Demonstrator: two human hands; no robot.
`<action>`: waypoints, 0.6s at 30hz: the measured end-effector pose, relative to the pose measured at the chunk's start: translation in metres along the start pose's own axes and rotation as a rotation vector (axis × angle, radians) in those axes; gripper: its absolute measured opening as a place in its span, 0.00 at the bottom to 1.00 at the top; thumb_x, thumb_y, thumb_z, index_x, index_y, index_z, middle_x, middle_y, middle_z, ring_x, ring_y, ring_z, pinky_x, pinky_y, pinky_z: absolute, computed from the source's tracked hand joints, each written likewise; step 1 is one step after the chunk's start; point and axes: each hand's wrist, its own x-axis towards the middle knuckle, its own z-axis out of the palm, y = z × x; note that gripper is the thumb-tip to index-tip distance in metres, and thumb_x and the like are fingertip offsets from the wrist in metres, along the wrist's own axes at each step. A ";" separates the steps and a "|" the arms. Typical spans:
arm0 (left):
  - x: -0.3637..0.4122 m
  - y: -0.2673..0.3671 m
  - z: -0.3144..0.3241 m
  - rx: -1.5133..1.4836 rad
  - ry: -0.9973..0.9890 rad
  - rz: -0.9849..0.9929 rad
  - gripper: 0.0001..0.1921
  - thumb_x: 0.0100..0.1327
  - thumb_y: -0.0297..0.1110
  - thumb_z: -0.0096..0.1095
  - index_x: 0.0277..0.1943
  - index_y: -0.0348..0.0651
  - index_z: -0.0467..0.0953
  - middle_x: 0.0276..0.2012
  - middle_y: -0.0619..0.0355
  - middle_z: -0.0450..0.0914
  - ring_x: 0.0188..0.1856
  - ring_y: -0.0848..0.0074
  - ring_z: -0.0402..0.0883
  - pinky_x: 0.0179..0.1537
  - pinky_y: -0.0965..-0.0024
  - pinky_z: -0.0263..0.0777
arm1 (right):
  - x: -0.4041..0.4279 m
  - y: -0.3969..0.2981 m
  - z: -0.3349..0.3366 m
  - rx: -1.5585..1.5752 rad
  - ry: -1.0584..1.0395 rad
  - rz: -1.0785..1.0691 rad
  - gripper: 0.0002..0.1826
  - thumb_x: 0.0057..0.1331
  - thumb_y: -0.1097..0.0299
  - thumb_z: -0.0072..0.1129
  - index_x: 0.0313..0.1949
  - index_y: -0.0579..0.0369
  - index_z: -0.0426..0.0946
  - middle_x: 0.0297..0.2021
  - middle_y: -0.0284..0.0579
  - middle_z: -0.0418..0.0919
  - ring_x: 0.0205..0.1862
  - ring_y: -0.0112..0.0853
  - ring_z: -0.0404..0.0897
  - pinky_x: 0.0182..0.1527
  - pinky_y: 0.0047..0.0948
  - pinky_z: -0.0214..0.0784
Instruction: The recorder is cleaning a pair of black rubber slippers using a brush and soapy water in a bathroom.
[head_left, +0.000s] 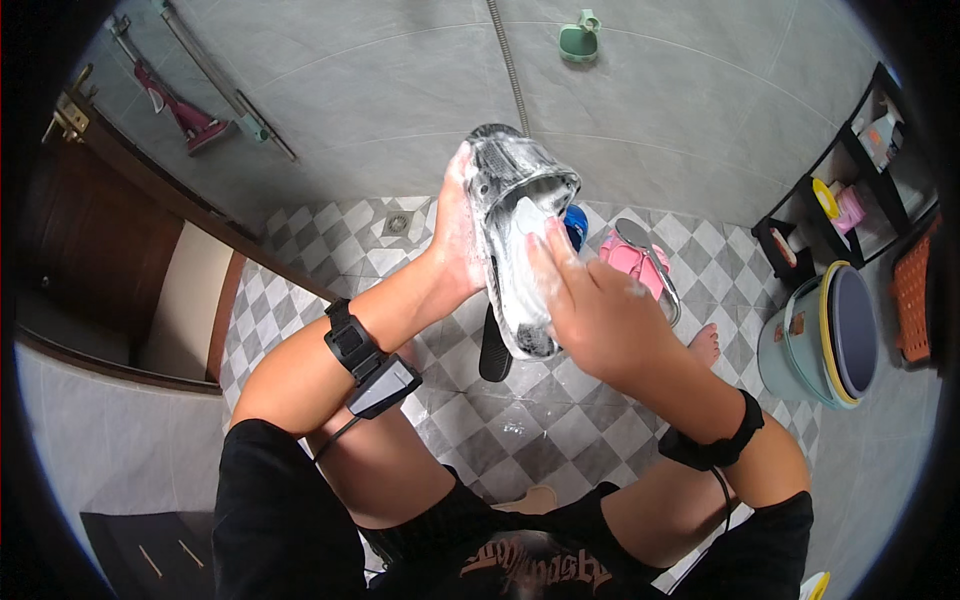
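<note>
A dark clog-type shoe (517, 169) covered in white lather is held up over the floor, its toe towards the wall. Around its left side my left hand (459, 225) is wrapped, wet with suds. My right hand (581, 296) reaches over the shoe's opening, its fingertips pressing a whitish, foam-covered piece (529, 221) against the insole; whether this is a brush or soap I cannot tell. Below the shoe, a black sole (495, 352) shows on the tiles, partly hidden. Behind my right hand lie a blue shoe (576, 225) and pink footwear (634, 262).
A shower head (636, 234) rests on the pink footwear. Stacked buckets (802, 337) and a black shelf (851, 161) stand at the right, beside an orange basket (913, 300). On the left are a wooden door (97, 247) and a floor drain (397, 223). The checkered floor (525, 442) looks wet.
</note>
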 end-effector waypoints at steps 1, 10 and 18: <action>-0.002 0.002 0.003 -0.001 -0.027 0.011 0.40 0.71 0.73 0.37 0.59 0.42 0.78 0.53 0.47 0.84 0.52 0.57 0.85 0.57 0.51 0.79 | 0.001 0.004 0.004 0.003 0.000 -0.001 0.32 0.59 0.68 0.59 0.64 0.66 0.75 0.51 0.56 0.83 0.29 0.31 0.74 0.32 0.29 0.75; 0.003 0.028 -0.014 0.064 -0.376 0.079 0.44 0.70 0.74 0.39 0.65 0.38 0.73 0.57 0.42 0.81 0.52 0.49 0.84 0.55 0.47 0.80 | -0.009 -0.004 -0.001 0.128 0.081 -0.082 0.20 0.57 0.71 0.59 0.48 0.67 0.82 0.61 0.60 0.78 0.37 0.32 0.74 0.42 0.33 0.72; -0.002 -0.003 0.024 0.014 0.013 0.216 0.39 0.72 0.70 0.39 0.63 0.41 0.76 0.56 0.47 0.82 0.54 0.56 0.84 0.60 0.53 0.78 | -0.002 0.026 -0.004 -0.066 0.060 -0.170 0.25 0.57 0.72 0.58 0.55 0.67 0.80 0.65 0.61 0.75 0.42 0.35 0.75 0.47 0.30 0.70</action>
